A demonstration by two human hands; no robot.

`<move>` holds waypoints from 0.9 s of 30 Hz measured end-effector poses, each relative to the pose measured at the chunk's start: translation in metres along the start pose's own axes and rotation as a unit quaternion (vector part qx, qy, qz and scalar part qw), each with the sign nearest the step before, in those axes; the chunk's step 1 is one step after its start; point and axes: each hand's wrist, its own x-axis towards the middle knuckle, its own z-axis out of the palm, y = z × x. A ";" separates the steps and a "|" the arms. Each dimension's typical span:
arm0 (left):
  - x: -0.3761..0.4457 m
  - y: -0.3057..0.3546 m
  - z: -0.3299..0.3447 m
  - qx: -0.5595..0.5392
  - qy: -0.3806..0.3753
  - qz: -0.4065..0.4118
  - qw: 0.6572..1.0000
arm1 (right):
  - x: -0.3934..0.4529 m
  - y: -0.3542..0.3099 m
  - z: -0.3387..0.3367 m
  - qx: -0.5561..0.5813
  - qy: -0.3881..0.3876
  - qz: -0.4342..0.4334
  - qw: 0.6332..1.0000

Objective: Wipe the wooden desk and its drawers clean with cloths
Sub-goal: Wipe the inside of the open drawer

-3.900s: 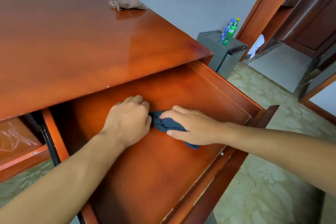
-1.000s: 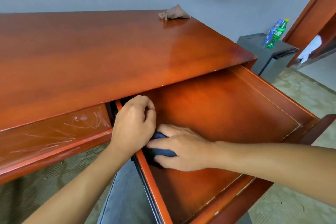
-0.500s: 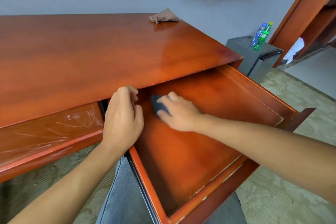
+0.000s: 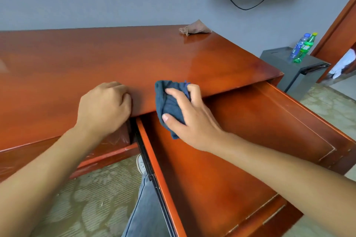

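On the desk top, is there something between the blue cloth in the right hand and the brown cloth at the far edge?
No. In the head view, only bare desk top lies between the blue cloth and the brown cloth.

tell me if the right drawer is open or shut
Open. The right drawer is pulled out well past the desk top's front edge, its bare inner floor showing.

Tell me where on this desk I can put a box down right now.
Bare desktop runs from the left hand back to the wall, across to the tan cloth at the far right corner. The open drawer floor is bare too. It is crowded at the front edge, where the right hand grips the blue cloth.
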 end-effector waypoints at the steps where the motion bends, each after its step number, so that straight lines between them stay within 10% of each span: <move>1: 0.007 0.002 0.001 0.007 0.000 0.009 1.000 | 0.015 -0.005 0.008 -0.043 -0.029 -0.012 0.999; 11: 0.042 0.038 0.033 -0.028 -0.043 0.039 0.998 | 0.050 0.041 0.021 -0.404 0.068 -0.197 0.891; 18: 0.091 0.098 0.066 -0.019 -0.219 0.209 0.953 | 0.044 0.137 -0.042 -0.463 0.035 -0.129 0.876; 27: 0.098 0.110 0.090 0.018 -0.280 0.197 0.939 | 0.048 0.264 -0.135 -0.491 -0.033 0.064 0.868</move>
